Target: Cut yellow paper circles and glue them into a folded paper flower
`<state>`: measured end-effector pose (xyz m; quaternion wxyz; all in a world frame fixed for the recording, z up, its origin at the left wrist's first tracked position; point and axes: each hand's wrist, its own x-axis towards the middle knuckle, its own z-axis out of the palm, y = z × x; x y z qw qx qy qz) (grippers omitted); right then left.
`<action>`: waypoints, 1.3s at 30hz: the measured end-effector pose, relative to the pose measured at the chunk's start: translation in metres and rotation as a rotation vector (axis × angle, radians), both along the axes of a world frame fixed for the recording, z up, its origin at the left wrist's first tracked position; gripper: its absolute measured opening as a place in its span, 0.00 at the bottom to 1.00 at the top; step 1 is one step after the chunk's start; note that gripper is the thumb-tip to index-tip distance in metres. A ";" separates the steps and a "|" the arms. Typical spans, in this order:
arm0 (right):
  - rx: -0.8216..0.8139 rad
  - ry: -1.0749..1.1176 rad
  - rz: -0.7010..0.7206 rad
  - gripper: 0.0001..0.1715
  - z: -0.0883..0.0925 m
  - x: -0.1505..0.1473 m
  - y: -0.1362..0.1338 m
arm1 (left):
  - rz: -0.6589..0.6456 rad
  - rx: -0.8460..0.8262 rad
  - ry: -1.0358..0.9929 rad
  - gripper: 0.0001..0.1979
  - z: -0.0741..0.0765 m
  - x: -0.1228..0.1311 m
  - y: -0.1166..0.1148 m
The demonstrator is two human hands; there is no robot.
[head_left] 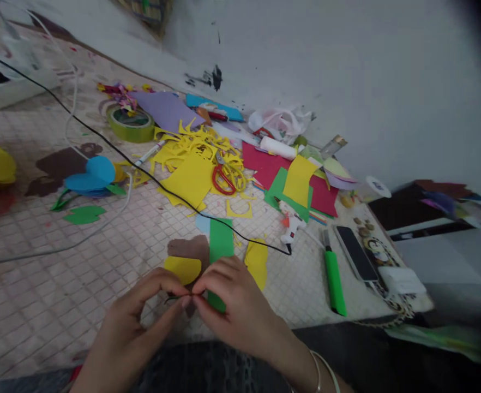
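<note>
My left hand [136, 314] and my right hand [238, 308] meet fingertip to fingertip near the table's front edge. Both pinch a thin, dark green strip [173, 298], most of it hidden by the fingers. Just behind the left fingers lies a yellow paper cutout [182, 267], beside a brown patch [189, 246] whose kind I cannot make out. A green paper strip [221, 237] runs partly under my right hand. Another yellow cutout [257, 262] rests to the right of that hand.
A glue gun [292, 228] trails a black cable across the table. Rightward are a green utility knife [334, 281] and a phone [357, 254]. Red-handled scissors [224, 183] lie among yellow paper scraps [189, 174]. Farther left sit a tape roll [131, 131] and blue paper petals [87, 183].
</note>
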<state>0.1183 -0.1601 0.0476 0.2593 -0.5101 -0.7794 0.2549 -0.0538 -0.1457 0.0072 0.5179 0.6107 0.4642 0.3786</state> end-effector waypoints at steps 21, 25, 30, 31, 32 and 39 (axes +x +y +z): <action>0.018 0.087 -1.114 0.19 -0.059 0.199 0.031 | 0.252 -0.025 0.228 0.13 -0.003 -0.028 0.019; 0.248 0.372 -1.056 0.19 -0.040 0.175 0.032 | 0.220 0.040 0.197 0.12 -0.004 -0.029 0.023; 0.380 0.663 -0.753 0.13 0.000 0.152 0.045 | 0.122 0.284 0.314 0.05 -0.006 -0.032 0.028; 0.335 0.637 -0.686 0.11 0.005 0.148 0.047 | 0.082 0.358 0.353 0.04 -0.007 -0.033 0.029; 0.277 0.603 -0.604 0.09 0.010 0.144 0.048 | 0.039 0.446 0.392 0.04 -0.009 -0.034 0.030; -0.060 0.097 -0.164 0.09 0.013 0.098 0.045 | -0.279 0.874 0.561 0.07 -0.013 -0.049 0.045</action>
